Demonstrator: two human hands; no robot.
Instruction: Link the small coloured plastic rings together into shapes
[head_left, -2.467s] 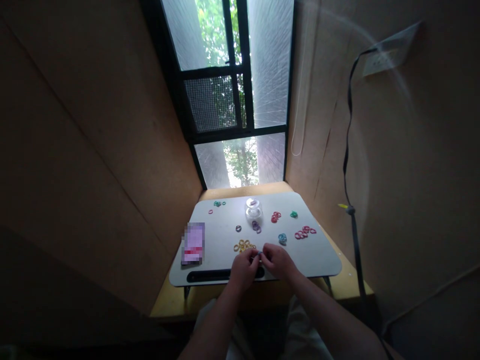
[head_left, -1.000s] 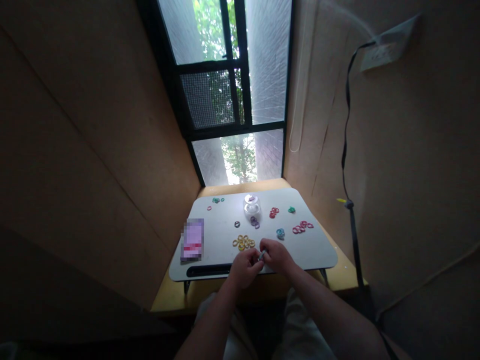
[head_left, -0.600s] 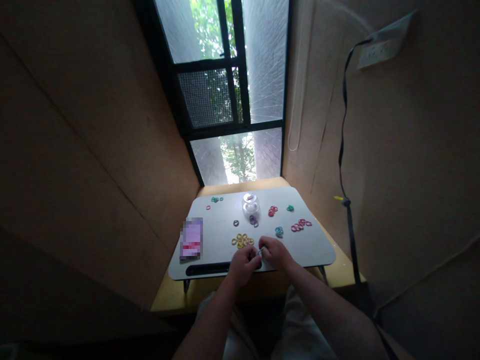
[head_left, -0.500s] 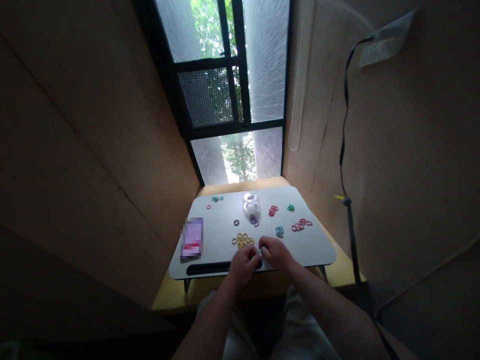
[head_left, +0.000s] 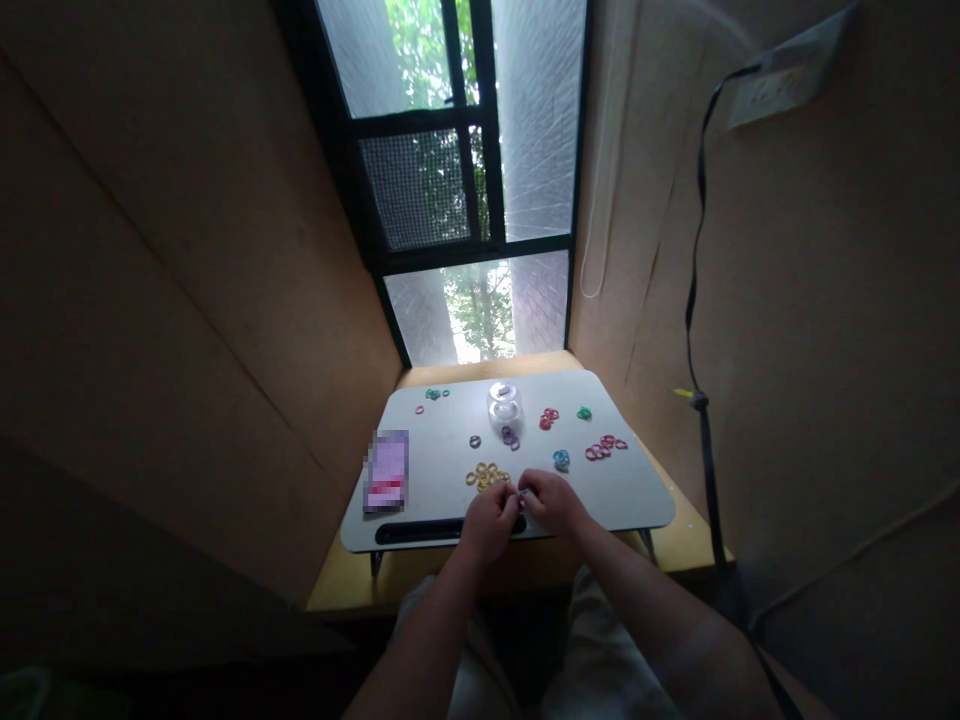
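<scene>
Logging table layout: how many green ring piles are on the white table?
2. Left pile, near the white table's far left corner, a loose green ring beside it; right pile, toward the far right corner. Left hand and right hand may hide others.

Narrow window nook, apparently indoors in a home.
Plain tan walls (head_left: 247,300) flank a dark-framed window (head_left: 480,255) showing trees; a small white folding-leg table (head_left: 435,465) stands on a yellow ledge (head_left: 337,590), beneath a wall socket (head_left: 776,92).
</scene>
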